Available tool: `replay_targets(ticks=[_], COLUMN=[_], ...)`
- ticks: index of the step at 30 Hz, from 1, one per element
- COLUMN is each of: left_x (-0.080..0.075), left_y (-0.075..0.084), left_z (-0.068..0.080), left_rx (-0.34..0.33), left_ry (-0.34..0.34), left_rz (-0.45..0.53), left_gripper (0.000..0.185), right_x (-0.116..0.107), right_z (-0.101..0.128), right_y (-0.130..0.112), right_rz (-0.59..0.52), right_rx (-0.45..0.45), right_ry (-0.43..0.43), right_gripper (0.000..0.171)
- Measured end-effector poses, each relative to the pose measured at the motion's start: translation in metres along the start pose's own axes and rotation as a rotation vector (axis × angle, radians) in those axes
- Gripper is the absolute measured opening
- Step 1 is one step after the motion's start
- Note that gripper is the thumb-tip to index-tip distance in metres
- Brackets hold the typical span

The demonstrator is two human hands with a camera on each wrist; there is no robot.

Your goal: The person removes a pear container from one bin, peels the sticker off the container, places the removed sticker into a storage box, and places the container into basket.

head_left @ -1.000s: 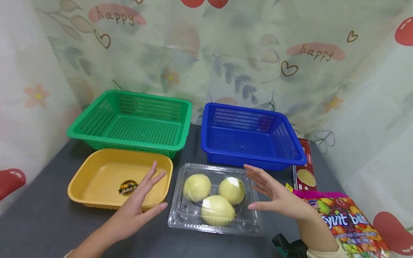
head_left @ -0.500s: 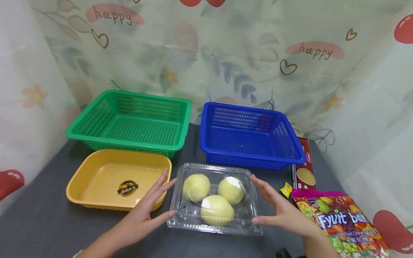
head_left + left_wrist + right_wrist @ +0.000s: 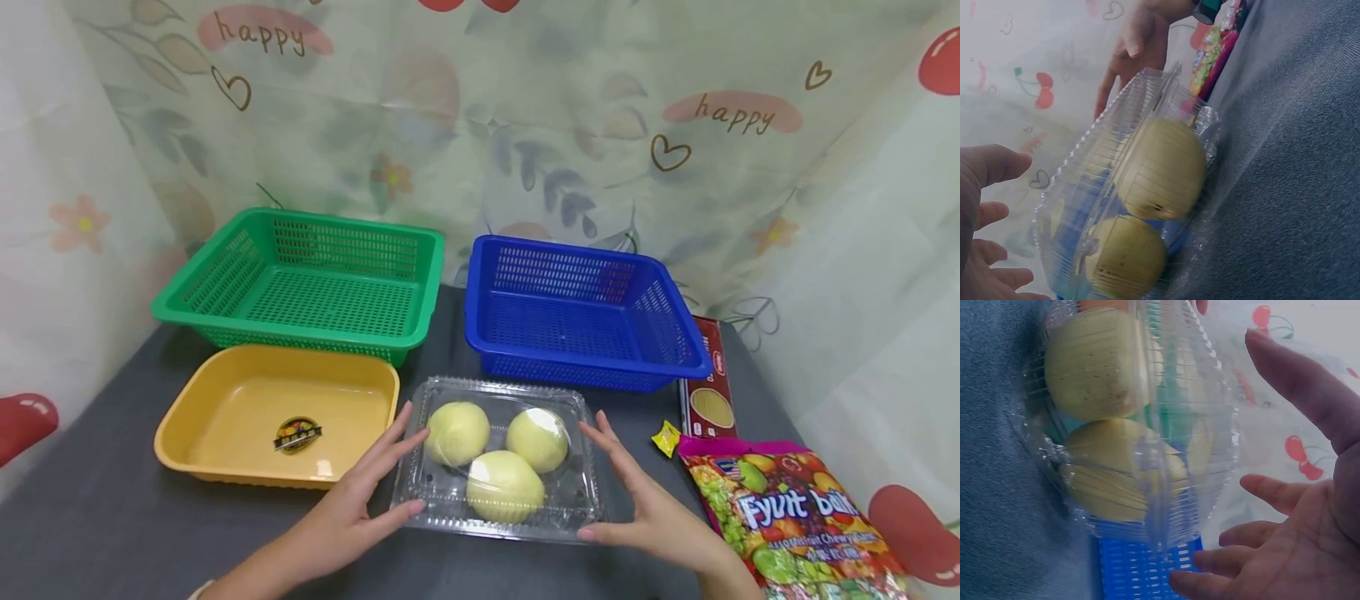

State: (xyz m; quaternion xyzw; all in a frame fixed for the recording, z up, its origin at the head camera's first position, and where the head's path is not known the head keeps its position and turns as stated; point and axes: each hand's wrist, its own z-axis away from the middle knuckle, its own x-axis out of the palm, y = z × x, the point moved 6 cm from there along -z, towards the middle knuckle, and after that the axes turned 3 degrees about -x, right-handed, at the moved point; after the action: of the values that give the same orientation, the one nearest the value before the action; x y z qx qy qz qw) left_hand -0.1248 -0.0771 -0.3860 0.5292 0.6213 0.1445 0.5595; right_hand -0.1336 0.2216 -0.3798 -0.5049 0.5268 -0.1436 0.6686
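Note:
A clear plastic clamshell box lies shut on the dark grey table with three pale yellow-green round fruits inside. My left hand lies along its left side, fingers straight and thumb at the front left corner. My right hand mirrors it on the right side, thumb at the front right corner. In the left wrist view the box sits just beyond my left hand, whose fingers are spread. The right wrist view has my right hand spread beside the box. Whether either hand touches the box is unclear.
Behind the box stand an empty green basket and an empty blue basket. An empty yellow tray sits to the left. At the right lie a fruit candy bag, a red carton and a small yellow sweet. Patterned curtains enclose the table.
Both hands came down and inward from a wide spread until they flank the box's two sides. The box and fruits have not moved.

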Motion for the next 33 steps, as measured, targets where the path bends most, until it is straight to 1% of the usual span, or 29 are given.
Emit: replay_targets(ticks=[3, 5, 8, 11, 16, 21, 23, 25, 28, 31, 33], left_x=[0.002, 0.003, 0.004, 0.006, 0.011, 0.016, 0.017, 0.018, 0.018, 0.019, 0.02], left_y=[0.0, -0.001, -0.003, -0.006, -0.009, -0.01, -0.01, -0.01, -0.009, -0.01, -0.012], left_z=[0.0, 0.0, 0.0, 0.001, 0.002, 0.002, 0.002, 0.002, 0.002, 0.002, 0.002], left_rx=[0.018, 0.034, 0.041, 0.037, 0.035, 0.051, 0.06, 0.077, 0.1, 0.099, 0.076], left_ry=[-0.002, 0.009, 0.022, 0.021, 0.019, 0.011, 0.013, 0.024, 0.04, 0.048, 0.041], left_rz=[0.004, -0.004, 0.0, 0.009, 0.025, 0.052, 0.056, 0.057, 0.058, 0.047, 0.045], left_gripper=[0.06, 0.06, 0.059, 0.058, 0.056, 0.055, 0.054, 0.052, 0.049, 0.049, 0.049], right_x=[0.0, 0.0, 0.0, 0.001, 0.006, 0.011, 0.014, 0.016, 0.019, 0.022, 0.023], right_z=[0.0, -0.001, -0.002, -0.004, -0.006, -0.005, -0.005, -0.005, -0.006, -0.007, -0.008], right_y=[0.003, 0.005, 0.005, 0.004, 0.006, 0.009, 0.012, 0.016, 0.021, 0.024, 0.025], right_rz=[0.028, 0.04, 0.07, 0.097, 0.049, 0.012, 0.006, 0.009, 0.045, 0.07, 0.064], right_rx=[-0.022, -0.036, -0.081, -0.143, -0.185, -0.248, -0.246, -0.224, -0.191, -0.18, -0.182], right_ry=[0.041, 0.064, 0.104, 0.135, 0.147, 0.161, 0.174, 0.185, 0.203, 0.211, 0.219], right_gripper=[0.097, 0.098, 0.102, 0.104, 0.104, 0.105, 0.105, 0.105, 0.104, 0.102, 0.101])
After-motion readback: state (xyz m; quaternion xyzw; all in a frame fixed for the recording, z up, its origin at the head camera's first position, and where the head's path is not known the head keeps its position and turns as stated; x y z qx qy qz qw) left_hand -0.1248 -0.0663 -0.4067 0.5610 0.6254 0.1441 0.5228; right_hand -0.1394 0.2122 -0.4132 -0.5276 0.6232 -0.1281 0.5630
